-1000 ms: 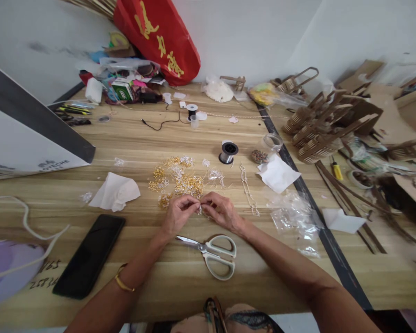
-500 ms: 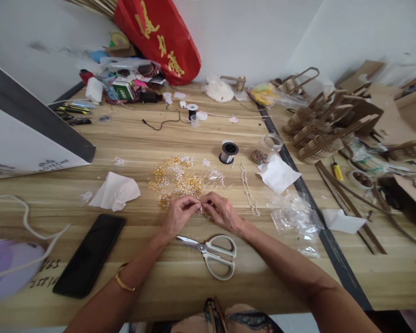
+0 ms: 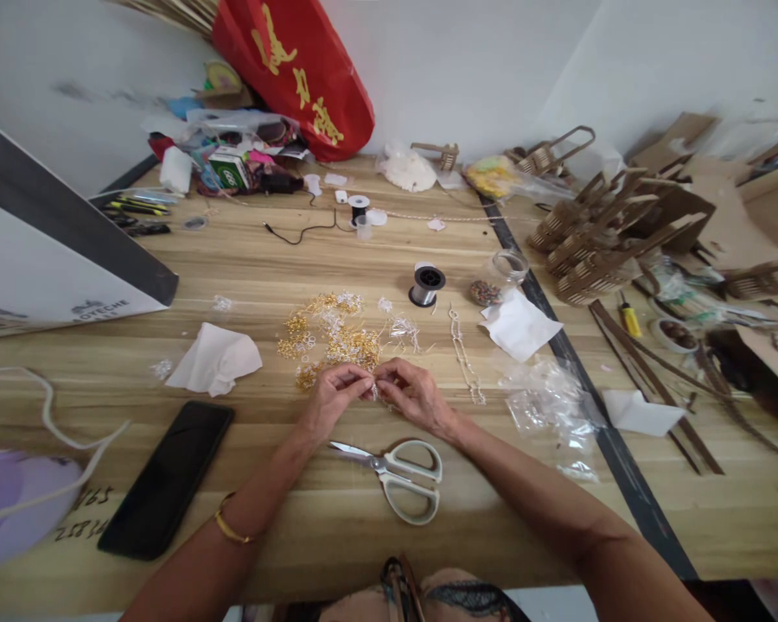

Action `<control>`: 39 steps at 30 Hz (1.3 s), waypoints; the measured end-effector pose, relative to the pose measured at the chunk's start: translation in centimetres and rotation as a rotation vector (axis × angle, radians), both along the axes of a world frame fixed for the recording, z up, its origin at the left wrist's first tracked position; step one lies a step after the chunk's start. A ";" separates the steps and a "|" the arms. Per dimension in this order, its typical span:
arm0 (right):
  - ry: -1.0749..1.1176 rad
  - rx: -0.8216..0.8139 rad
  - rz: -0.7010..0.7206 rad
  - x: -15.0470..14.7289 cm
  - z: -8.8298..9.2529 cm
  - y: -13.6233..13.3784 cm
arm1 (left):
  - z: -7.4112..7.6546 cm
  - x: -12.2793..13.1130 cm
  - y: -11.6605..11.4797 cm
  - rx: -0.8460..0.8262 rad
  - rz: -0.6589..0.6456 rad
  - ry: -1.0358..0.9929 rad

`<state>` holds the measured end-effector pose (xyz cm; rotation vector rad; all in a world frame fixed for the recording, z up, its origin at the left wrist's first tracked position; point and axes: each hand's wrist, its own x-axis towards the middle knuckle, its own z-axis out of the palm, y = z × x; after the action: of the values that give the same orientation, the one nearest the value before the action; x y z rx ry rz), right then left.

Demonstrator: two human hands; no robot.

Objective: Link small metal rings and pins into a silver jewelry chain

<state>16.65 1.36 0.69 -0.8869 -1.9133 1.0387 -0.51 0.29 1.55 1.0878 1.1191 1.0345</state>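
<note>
My left hand [image 3: 338, 393] and my right hand [image 3: 411, 393] meet fingertip to fingertip over the table. Both are pinched on a small silvery, beaded piece [image 3: 374, 391], which hangs between the fingers and is too small to name surely. Just beyond my hands lies a loose pile of gold and silver beads and findings [image 3: 353, 345]. Thin silvery pins [image 3: 404, 330] are scattered at its right side. A beaded chain [image 3: 462, 358] lies stretched out to the right of my right hand. Scissors with pale handles [image 3: 389, 473] rest below my hands, blades pointing left.
A black phone [image 3: 167, 479] and a white cloth [image 3: 217, 358] are on the left. Behind the beads stands a wire spool [image 3: 426, 285]. To the right are a clear jar [image 3: 509, 266], white paper [image 3: 520, 325], plastic bags [image 3: 554, 402] and small woven baskets [image 3: 583, 246].
My hands stay together in nearly the same place, with slight finger movement. More of the small silvery piece shows below the fingertips. The things on the table have not moved.
</note>
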 end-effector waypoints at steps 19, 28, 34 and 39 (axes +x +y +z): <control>-0.194 0.279 0.000 0.5 -0.5 0.1 | -0.4 0.2 -0.1 0.102 0.028 0.089; -0.287 0.341 0.018 0.5 0.1 0.1 | -0.7 0.2 -0.2 0.154 0.016 0.151; -0.239 0.283 0.015 0.4 -0.1 0.2 | -0.6 0.2 -0.2 0.141 0.009 0.133; -0.194 0.257 0.014 0.4 0.0 0.2 | -0.7 0.2 -0.2 0.145 0.023 0.128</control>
<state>17.01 1.55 0.66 -0.8514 -2.1587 0.7140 -0.35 0.12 0.90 1.2739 1.1743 1.0898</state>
